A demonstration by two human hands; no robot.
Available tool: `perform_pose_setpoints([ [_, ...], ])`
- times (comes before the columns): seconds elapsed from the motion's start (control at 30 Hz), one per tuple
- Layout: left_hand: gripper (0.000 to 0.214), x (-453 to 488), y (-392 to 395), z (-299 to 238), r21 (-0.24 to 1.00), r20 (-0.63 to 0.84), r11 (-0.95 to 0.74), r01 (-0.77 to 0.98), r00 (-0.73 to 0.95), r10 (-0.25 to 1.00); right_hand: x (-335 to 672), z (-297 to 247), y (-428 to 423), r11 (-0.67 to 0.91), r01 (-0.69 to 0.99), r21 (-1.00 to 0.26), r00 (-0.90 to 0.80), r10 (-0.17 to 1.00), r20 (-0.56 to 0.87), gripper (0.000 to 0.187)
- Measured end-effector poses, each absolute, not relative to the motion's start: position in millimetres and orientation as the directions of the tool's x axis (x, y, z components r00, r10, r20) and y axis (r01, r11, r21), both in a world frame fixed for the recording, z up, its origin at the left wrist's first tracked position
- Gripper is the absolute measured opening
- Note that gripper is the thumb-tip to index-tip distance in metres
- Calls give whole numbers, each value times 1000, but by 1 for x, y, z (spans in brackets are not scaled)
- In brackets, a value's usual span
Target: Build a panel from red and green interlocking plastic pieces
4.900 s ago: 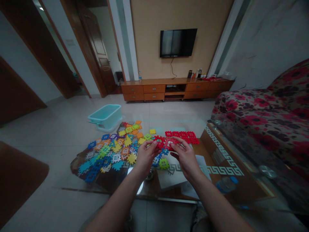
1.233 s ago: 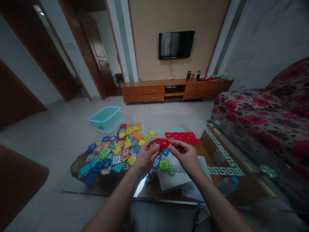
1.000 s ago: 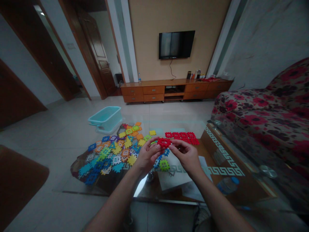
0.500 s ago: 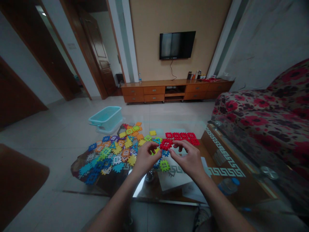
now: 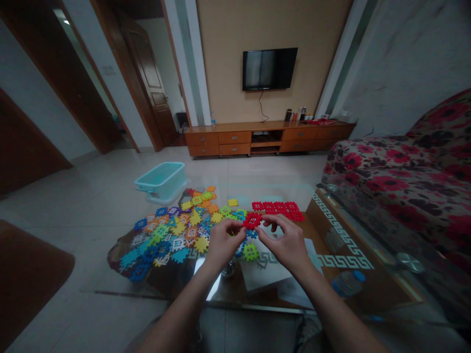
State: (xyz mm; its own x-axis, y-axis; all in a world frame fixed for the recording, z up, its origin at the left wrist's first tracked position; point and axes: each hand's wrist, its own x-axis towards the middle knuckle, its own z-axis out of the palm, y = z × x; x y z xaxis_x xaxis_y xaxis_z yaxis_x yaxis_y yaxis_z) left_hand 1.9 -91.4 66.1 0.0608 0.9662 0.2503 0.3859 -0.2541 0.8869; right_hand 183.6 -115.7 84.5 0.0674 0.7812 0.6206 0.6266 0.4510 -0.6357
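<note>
Over the glass table, a red notched building tile with a window-like grid in its middle is held up between my two hands. My left hand pinches its left edge between thumb and fingers. On the other side, the fingertips and thumb of my right hand grip the right edge. Beyond my right hand lie several red tiles joined in rows on the table. A heap of mixed-colour tiles spreads out to the left, and a green tile lies below the held one.
A light-blue plastic tub stands beyond the heap at the left. Under the glass top a bottle with a blue cap shows at the right. The flowered sofa borders the right side; a wooden TV cabinet stands across the room.
My left fingers have closed from a looser curl into a pinch at the red tile's left edge. The tile has shifted very slightly left, with my right hand still on it.
</note>
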Motion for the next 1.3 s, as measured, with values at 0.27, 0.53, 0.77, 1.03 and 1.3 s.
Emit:
perform_pose_setpoints([
  [0.27,23,5,-89,57,973,135,-142,181,51,990,183,84,-115,429,626,-652,88,791,605,17],
  [0.53,16,8,-92,66,971,212,-218,94,71,975,183,82,-114,424,624,-657,93,794,601,19],
  [0.77,16,6,-92,65,968,218,-223,116,59,974,183,83,-115,416,623,-662,96,800,593,18],
  [1.03,21,8,-92,67,989,137,-139,42,31,990,183,81,-114,404,626,-667,103,805,584,20],
  [1.3,28,8,-92,71,998,28,-26,-61,30,999,184,82,-114,409,634,-657,96,801,591,19],
])
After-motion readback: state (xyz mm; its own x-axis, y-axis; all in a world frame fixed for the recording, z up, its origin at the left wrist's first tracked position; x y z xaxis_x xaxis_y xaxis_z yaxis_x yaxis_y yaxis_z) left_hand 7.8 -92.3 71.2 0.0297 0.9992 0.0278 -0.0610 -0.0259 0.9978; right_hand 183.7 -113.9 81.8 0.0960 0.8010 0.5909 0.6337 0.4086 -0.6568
